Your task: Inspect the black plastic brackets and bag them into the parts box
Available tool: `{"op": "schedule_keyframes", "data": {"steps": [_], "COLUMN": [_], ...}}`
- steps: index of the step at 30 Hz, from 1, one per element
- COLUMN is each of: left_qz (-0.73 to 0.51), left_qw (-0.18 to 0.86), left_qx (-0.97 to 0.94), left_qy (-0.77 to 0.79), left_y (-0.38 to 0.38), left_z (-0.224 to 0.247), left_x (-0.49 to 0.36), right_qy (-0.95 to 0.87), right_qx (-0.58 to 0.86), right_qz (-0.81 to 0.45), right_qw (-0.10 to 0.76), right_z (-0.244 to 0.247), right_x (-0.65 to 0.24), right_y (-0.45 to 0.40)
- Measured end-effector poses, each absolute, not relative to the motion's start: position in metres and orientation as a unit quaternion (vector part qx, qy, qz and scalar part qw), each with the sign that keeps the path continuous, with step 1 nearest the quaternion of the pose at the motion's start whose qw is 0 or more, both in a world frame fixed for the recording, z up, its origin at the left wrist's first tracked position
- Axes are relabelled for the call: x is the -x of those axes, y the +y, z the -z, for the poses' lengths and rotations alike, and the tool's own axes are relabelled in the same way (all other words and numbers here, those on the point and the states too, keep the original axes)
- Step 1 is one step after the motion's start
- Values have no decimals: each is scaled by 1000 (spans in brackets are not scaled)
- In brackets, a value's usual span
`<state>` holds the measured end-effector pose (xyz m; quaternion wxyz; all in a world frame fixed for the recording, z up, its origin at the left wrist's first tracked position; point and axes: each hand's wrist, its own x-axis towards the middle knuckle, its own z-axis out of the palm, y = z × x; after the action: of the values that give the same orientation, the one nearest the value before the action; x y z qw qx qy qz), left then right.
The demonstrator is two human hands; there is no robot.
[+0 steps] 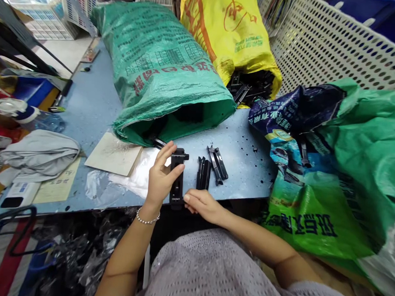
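Note:
A long black plastic part (177,182) with a slotted body and a small side peg near its top is held upright over the front edge of the blue table. My left hand (162,177) grips its left side, thumb across the front. At its lower right corner, my right hand (203,205) is closed in a pinch; the fingertips are partly hidden. Just right of the part lie several slim black plastic pieces (218,164), with a darker bunch (203,173) beside them. The open mouth of a green woven sack (168,77) faces my hands, with a black piece at its lip.
Behind, a yellow sack (238,32) spills black parts. A green and blue bag (313,205) sits at the right before a white perforated crate (336,45). On the left are a cardboard piece (113,157), grey cloth (42,152) and a bottle (38,117).

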<state>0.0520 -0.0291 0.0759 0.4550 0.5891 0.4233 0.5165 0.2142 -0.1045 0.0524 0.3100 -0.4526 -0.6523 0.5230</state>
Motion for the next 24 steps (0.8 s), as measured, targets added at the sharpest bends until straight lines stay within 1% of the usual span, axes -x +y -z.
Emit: {"op": "schedule_keyframes", "data": {"steps": [2,4,5,6,8,10,13,15,16,18,20,21,22,24], "left_qz": [-473,-436,-427,-426,-444,-481,-557,-601,-619,-642,-650,-652,-655,-664], "left_qw": [434,408,400,397,410,434,480,495,497,498,507,512,516,518], "left_qx": [-613,-623,-618,-606,-564,-515,-419,-342,-309,-266,-249,-242,-234,-214], "left_qy": [461,505,525,542,564,561,533,525,524,518,509,504,500,496], "left_y": [-32,-33,-32,-31,-27,-22,-21,-26,-29,-35,-39,-39,-38,-33], "left_z": [-55,-31,-19,-10,3,7,9,12,13,15,15,13,12,12], "left_x": [-58,-73,-84,-96,-121,-140,-147,-137,-129,-110,-90,-82,-74,-65], "right_qy": [-701,-711,-709,-709,-709,-703,-709,-741,-761,-789,-793,-788,-782,-771], "right_qx": [527,603,627,640,655,671,660,621,600,579,578,583,590,603], "right_qz": [-366,-198,-152,-133,-123,-98,-67,-100,-124,-152,-180,-192,-201,-201], "right_qw": [311,303,286,265,228,215,239,234,212,139,68,46,34,45], "right_z": [-49,-36,-27,-17,-1,1,-19,-37,-44,-52,-53,-52,-50,-48], "right_x": [-239,-268,-282,-296,-317,-327,-309,-276,-256,-218,-191,-184,-180,-180], "right_y": [-92,-80,-77,-75,-74,-71,-52,-27,-12,18,44,55,63,72]}}
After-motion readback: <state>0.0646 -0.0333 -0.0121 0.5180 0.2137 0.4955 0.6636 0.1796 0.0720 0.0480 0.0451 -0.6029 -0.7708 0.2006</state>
